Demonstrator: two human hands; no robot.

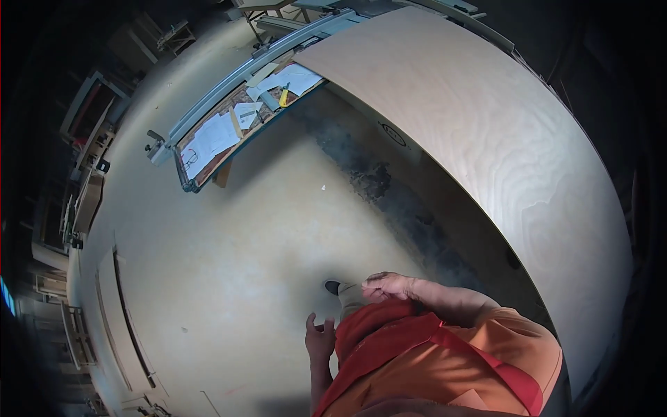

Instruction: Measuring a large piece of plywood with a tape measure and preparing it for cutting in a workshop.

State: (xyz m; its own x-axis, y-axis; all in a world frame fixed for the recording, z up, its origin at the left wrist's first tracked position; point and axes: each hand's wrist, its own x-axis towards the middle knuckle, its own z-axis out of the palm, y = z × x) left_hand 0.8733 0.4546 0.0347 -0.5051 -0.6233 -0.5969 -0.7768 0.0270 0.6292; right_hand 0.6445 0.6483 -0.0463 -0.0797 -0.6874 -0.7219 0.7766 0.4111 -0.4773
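From my feed, the big plywood sheet (486,132) looks pale, matt and smooth, with wavy grain. The concrete floor (229,243) is dull with a dark, rough stain. I see white paper sheets (215,135) inside a grey metal frame (229,80).

Two hands counted: left hand (320,340), right hand (389,285). One large plywood sheet (486,132) seen on machine table. One side table (229,132) counted, cluttered; several white paper sheets (212,135) on it, exact number not resolvable. One yellow tool (284,96) noted among them. One shoe tip (333,285) visible on floor. One dark stain patch (372,177) counted on concrete floor (229,243).
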